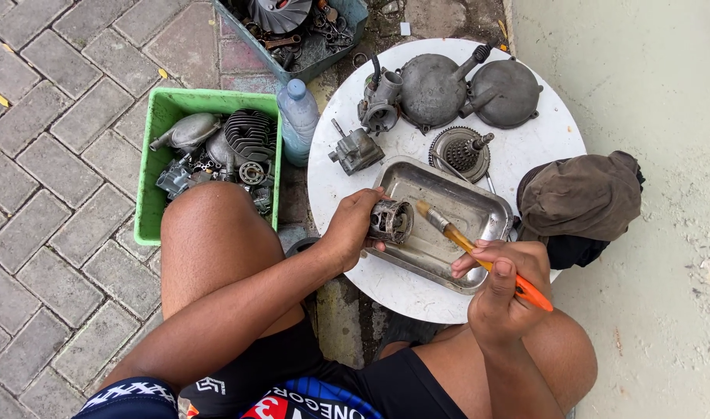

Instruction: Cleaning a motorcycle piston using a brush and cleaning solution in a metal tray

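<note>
My left hand (347,229) grips the piston (391,220) at frame centre; my right hand (504,289), closed around the brush (479,257), angles its bristles up-left, just beside it.

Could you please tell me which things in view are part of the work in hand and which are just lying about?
In hand:
left hand gripping grimy cylindrical metal piston
right hand holding orange-handled paintbrush
rectangular steel tray beneath

Lying about:
two grey round engine covers
toothed gear
green plastic crate of parts
clear plastic bottle
brown cloth
</note>
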